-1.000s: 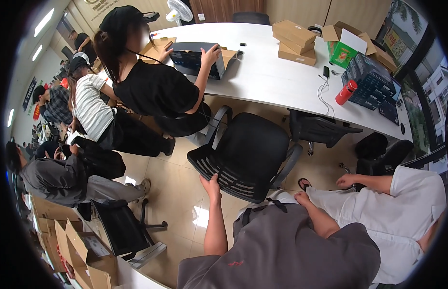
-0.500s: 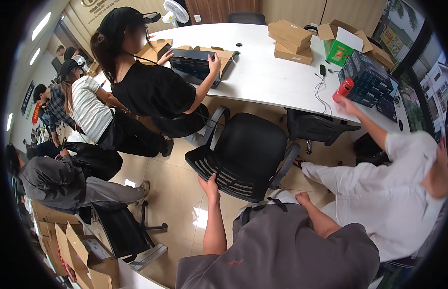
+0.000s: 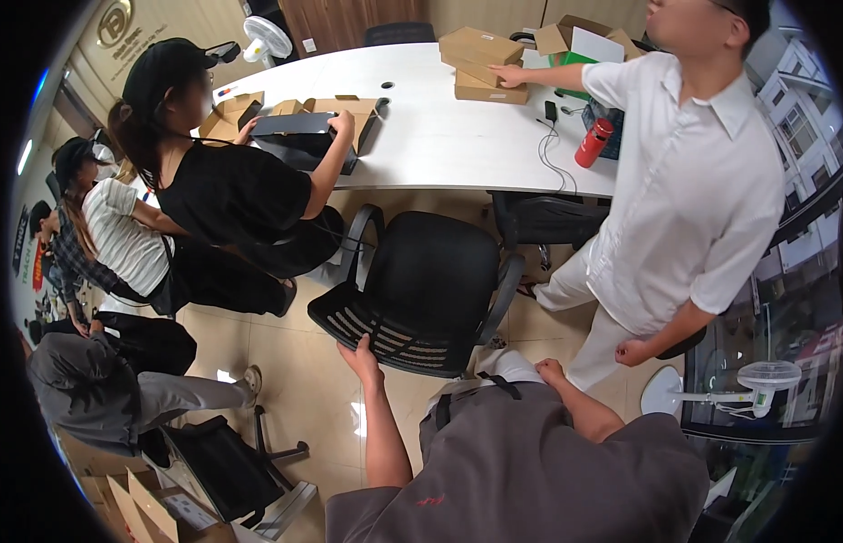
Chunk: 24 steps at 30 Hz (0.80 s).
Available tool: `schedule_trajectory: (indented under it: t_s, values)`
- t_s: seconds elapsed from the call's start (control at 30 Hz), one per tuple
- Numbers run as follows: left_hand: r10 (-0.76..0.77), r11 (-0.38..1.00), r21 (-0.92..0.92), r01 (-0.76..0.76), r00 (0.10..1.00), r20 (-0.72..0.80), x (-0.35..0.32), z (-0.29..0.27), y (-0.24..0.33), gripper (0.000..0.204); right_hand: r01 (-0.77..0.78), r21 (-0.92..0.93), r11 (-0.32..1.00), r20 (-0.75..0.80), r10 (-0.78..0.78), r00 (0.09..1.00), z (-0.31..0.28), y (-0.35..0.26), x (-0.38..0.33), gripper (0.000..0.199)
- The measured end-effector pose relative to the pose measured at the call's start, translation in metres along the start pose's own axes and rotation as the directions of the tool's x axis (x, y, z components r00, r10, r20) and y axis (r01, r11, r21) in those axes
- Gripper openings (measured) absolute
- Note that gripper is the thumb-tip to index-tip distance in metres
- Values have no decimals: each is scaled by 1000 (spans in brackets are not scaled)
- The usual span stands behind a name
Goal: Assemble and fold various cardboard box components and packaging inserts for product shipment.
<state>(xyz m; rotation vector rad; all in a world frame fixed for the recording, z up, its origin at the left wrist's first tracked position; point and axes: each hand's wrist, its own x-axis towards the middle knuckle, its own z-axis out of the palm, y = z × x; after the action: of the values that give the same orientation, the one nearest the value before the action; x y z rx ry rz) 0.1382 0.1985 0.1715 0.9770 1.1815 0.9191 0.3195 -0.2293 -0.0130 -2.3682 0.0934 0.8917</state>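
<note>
A black office chair (image 3: 431, 294) stands in front of me, with its slotted backrest (image 3: 394, 339) toward me. My left hand (image 3: 360, 362) holds the edge of that backrest, thumb on top. Close to my waist, my right hand (image 3: 550, 370) is curled with nothing visible in it, touching no furniture. Beyond the chair, a person in black holds a dark box (image 3: 295, 136) with both hands over the white table (image 3: 412, 145). At the right, a person in white reaches a hand (image 3: 507, 76) to the stacked cardboard boxes (image 3: 480, 50).
A red bottle (image 3: 593, 143) and a cable (image 3: 553, 149) are on the table's right part. Another black chair (image 3: 544, 217) is tucked beneath it. Behind at left are a dark chair (image 3: 224, 466) and open cartons (image 3: 154, 511). A white fan (image 3: 766, 385) stands at right.
The person in white has come upright, let go of the red bottle and reached for the stacked boxes. The dark box has tilted. My view has shifted; my left hand stays on the chair.
</note>
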Motion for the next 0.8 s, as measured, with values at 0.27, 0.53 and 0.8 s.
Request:
schedule_trajectory:
  t_s: [0.27,0.53,0.8]
  values:
    - [28,999,-19,-28,1000,5,1,-1,-4,53,-22,-2,1000,-12,22,1000,1,7,-8,23]
    - [4,1000,-8,-4,1000,21,3,-5,-10,54,-88,-8,996,-57,87,995,7,14,-8,24]
    - [46,999,-24,-45,999,29,2,-7,-14,54,-14,6,1000,-32,14,999,12,18,-5,24]
